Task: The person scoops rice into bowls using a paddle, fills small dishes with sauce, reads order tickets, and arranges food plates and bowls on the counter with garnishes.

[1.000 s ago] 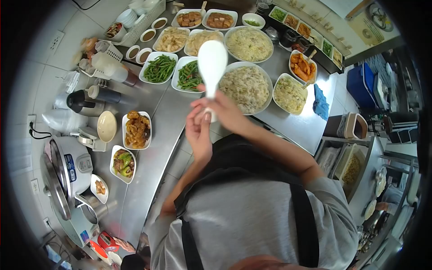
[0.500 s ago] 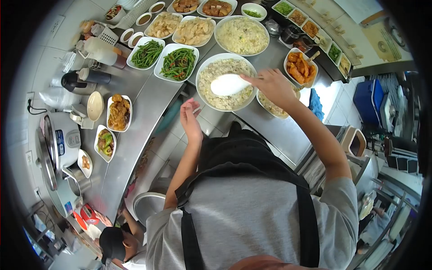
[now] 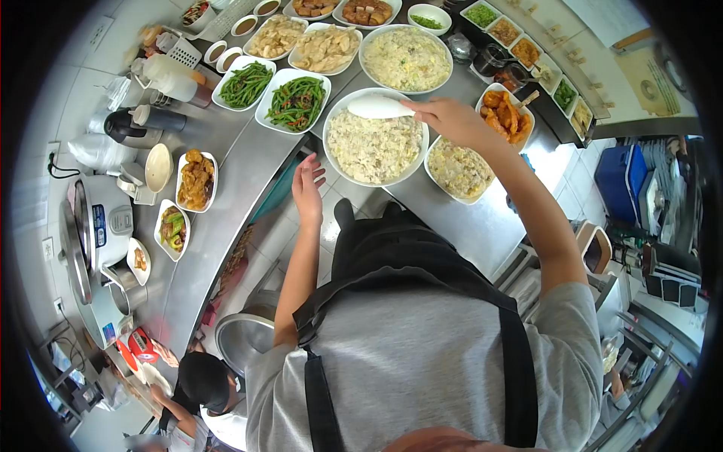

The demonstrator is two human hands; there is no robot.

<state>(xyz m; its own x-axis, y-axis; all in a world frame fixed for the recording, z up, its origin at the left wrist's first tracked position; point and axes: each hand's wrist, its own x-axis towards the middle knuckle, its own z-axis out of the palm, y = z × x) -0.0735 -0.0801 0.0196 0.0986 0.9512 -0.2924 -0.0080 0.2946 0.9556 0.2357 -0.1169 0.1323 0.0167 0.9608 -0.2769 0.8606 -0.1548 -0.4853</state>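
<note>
My right hand [image 3: 449, 120] grips a white rice paddle [image 3: 376, 107] by its handle. The paddle's blade lies over the far side of a large white bowl [image 3: 324, 138] of fried rice [image 3: 376, 151]; whether it touches the rice I cannot tell. To the left of that bowl, my left hand [image 3: 308, 183] is raised off the counter, fingers apart and holding nothing. A smaller white dish of fried rice [image 3: 459, 168] stands to the right, partly under my right forearm.
Farther back is another bowl of fried rice [image 3: 407, 59]. Plates of green beans [image 3: 295, 102] sit to the left, orange fried pieces [image 3: 506, 117] to the right. A rice cooker [image 3: 113, 218] stands on the left counter [image 3: 226, 181]. Another person [image 3: 205, 384] is at lower left.
The paddle has moved up toward the bowl's far rim, with my right hand following. My left hand has shifted slightly left and down, its fingers more spread. A person at lower left has moved.
</note>
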